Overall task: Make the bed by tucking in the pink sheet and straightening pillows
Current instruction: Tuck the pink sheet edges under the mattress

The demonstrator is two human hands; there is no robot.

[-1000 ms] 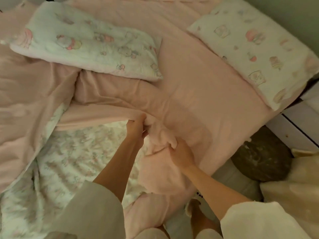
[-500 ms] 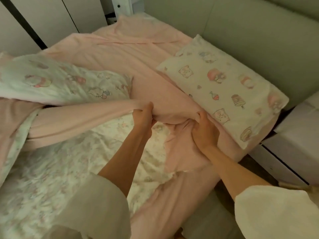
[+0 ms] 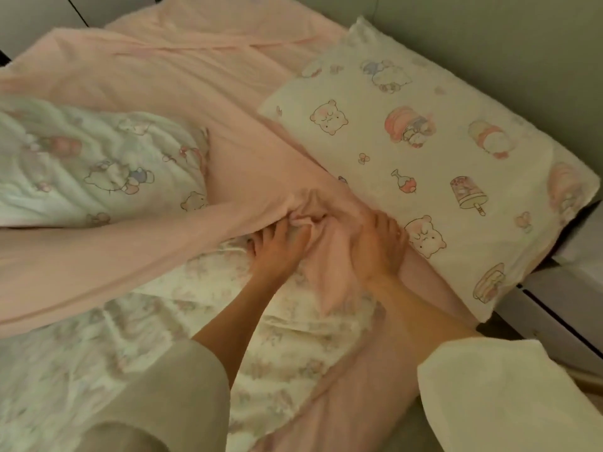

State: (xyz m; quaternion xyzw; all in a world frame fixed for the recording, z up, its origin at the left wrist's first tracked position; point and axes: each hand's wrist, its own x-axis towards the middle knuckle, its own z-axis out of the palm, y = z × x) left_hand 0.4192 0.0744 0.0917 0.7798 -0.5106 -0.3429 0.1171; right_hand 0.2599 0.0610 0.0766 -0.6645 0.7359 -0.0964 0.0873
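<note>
Both hands meet mid-bed: the left hand [image 3: 277, 249] seems to pinch a bunched fold of the soft pink cotton sheet [image 3: 182, 164], the right hand [image 3: 378, 246] curls over it beside the cartoon-print cream pillow [image 3: 434, 164], lying lengthwise along the headboard.

left grip [image 3: 277, 246] fingers curled | right grip [image 3: 375, 246] fingers curled

Pink sheet [image 3: 195, 70], cartoon-print cream pillow [image 3: 424, 158]

A floral-printed mattress cover [image 3: 182, 324] lies exposed, a grey padded headboard [image 3: 489, 37] behind, a white cabinet [image 3: 561, 298] alongside.
</note>
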